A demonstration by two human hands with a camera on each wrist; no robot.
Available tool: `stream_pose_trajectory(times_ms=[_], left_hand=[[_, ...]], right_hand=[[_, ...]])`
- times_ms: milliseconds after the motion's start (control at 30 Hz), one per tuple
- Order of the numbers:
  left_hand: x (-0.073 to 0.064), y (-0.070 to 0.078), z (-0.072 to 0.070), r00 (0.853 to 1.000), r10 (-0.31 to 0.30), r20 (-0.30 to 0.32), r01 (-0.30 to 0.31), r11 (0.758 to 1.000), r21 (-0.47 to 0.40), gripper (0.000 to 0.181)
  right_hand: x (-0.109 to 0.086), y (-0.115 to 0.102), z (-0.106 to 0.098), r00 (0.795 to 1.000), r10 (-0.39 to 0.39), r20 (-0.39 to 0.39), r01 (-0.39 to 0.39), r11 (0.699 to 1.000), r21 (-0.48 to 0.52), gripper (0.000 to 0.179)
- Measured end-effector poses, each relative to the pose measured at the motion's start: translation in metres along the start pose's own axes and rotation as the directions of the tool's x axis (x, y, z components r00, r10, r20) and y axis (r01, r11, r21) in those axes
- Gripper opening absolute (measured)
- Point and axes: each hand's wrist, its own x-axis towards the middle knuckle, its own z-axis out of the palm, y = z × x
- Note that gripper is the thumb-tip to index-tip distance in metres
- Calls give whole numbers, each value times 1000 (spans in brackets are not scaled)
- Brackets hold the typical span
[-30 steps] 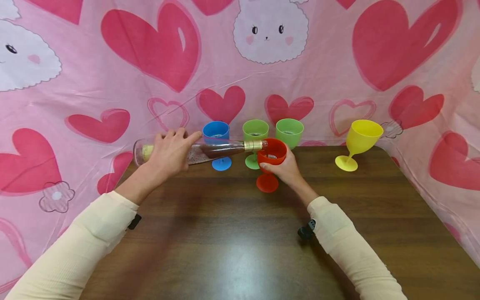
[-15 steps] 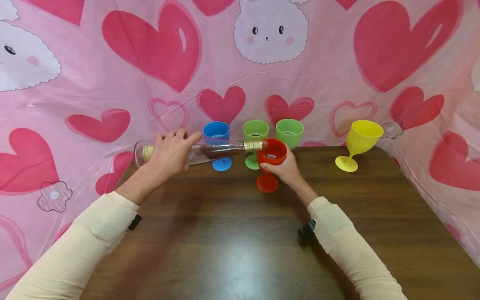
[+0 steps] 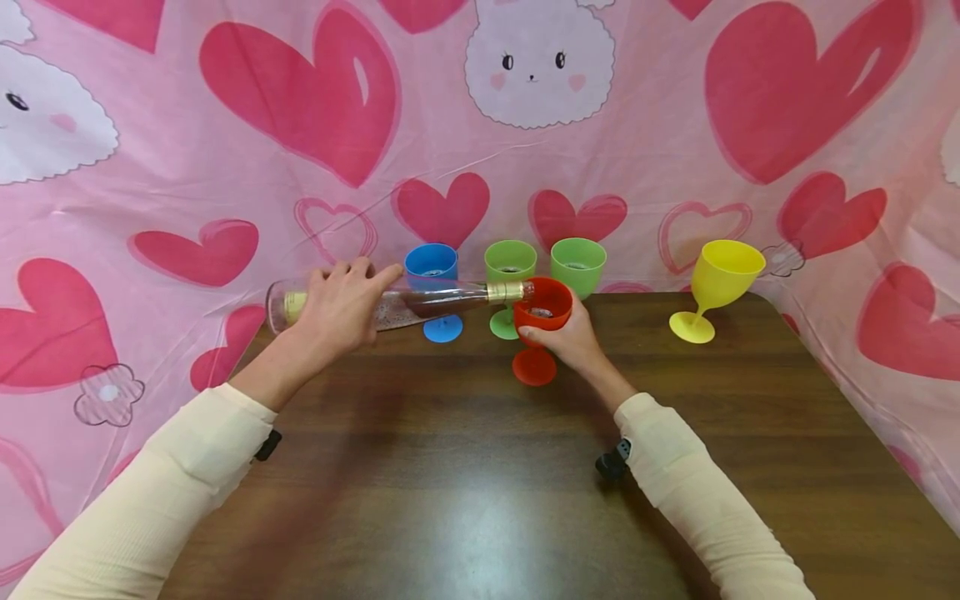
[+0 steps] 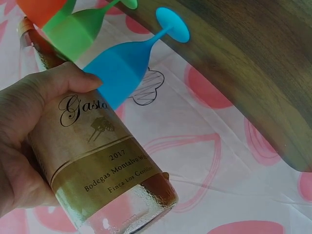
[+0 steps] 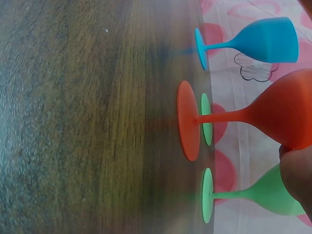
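My left hand grips a clear glass wine bottle round its body, tilted nearly level. Its gold-banded neck points right, with the mouth over the rim of a red plastic goblet. In the left wrist view, the thumb lies across the bottle's printed label. My right hand holds the red goblet by its bowl, thumb in front and fingers hidden behind. Dark liquid shows inside that goblet. From the right wrist view, its round foot is close over the wooden table.
Behind the bottle stand a blue goblet and a green goblet; another green goblet is just behind the red one. All three have dark liquid inside. A yellow goblet stands at the back right of the table, before a heart-patterned cloth.
Both hands, the bottle and the red goblet keep nearly the same places. The patch of dark liquid visible in the red goblet looks a little wider.
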Motion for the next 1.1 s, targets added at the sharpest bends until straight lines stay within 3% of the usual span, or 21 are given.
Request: stream_pose_trajectory(times_ms=[467, 767, 1100], left_hand=[[-1, 1, 0, 1000, 4, -10, -4, 1000, 1, 89], [-1, 2, -1, 1000, 4, -13, -4, 1000, 2, 89], [-4, 2, 5, 1000, -7, -7, 7, 1000, -23, 89]], right_hand=[[0, 2, -1, 1000, -17, -11, 17, 1000, -15, 73], [-13, -30, 0, 1000, -26, -1, 26, 1000, -8, 71], [-14, -30, 0, 1000, -18, 5, 18, 1000, 9, 71]])
